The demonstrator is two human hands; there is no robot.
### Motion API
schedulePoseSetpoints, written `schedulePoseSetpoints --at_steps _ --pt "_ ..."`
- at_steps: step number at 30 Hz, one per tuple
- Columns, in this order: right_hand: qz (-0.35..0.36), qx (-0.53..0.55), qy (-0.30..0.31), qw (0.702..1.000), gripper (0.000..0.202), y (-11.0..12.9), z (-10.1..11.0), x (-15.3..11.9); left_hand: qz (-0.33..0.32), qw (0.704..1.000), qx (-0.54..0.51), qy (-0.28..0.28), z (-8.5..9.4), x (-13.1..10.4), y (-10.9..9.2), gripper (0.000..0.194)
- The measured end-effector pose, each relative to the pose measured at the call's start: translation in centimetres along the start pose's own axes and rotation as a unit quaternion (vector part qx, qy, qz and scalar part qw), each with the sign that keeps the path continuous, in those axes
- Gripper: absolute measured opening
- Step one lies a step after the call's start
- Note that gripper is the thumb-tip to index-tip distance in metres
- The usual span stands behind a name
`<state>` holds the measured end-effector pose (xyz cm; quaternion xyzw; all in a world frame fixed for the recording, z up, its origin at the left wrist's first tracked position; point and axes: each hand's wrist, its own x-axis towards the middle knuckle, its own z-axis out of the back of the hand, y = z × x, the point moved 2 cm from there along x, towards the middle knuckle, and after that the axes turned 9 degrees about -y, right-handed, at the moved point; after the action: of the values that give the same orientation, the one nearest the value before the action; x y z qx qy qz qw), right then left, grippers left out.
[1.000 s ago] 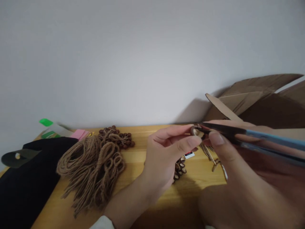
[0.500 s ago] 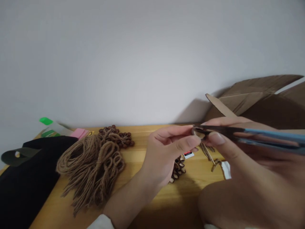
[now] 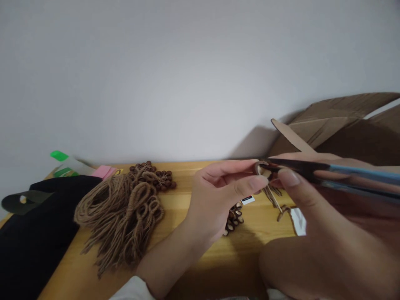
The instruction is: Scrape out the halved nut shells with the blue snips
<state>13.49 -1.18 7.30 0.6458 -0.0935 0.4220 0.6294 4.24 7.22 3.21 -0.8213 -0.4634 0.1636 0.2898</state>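
Note:
My left hand is closed, pinching a small dark-rimmed piece with a pale inside between thumb and fingertips. In my right hand is a slim two-armed tool with dark tips and blue arms, which looks like tweezers. Its tips reach the piece's rim, and the right thumb lies close to them. Below the left hand, several similar dark-rimmed pieces lie on the wooden table. Thin brown strips lie beneath the meeting point of the hands, partly hidden.
Bundles of brown cord and clusters of dark round beads lie to the left. Beyond them are black cloth, pink sticky notes and a green-ended clear item. An open cardboard box stands right, near white paper.
The view has shifted slightly. The tool and right hand sit a little farther right, and the gap between the tool's dark tips looks wider. The left hand still pinches the piece.

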Motion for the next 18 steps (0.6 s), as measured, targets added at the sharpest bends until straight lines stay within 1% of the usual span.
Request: schedulePoseSetpoints --at_steps 1,3,5,9,12,14,18 --pt "-0.014 -0.002 0.002 1.000 0.005 -0.1 0.1 0.1 0.001 1.000 -0.003 0.001 0.0 0.0 0.0 0.018" --pt "-0.033 -0.008 0.012 0.999 0.011 -0.2 0.3 0.3 0.003 1.000 -0.008 0.002 0.0 0.0 0.0 0.019" --pt "-0.032 -0.013 0.028 0.999 0.016 -0.3 0.3 0.5 0.006 1.000 -0.010 0.001 0.0 0.0 -0.1 0.019" --pt "-0.037 0.012 0.048 0.998 0.014 -0.4 0.1 0.9 0.015 1.000 -0.010 0.012 0.0 -0.1 -0.1 0.020" --pt "-0.021 0.030 0.053 0.998 0.006 -0.4 0.1 1.3 0.020 0.999 -0.022 0.019 -0.1 -0.1 -0.3 0.018" --pt "0.000 0.035 0.055 0.998 0.007 -0.5 0.3 1.6 0.021 0.999 -0.015 0.026 -0.1 0.0 -0.4 0.017" --pt "0.018 0.042 0.084 0.995 0.005 -0.9 0.5 1.8 0.016 0.999 0.020 0.033 0.1 0.2 -0.6 0.016"
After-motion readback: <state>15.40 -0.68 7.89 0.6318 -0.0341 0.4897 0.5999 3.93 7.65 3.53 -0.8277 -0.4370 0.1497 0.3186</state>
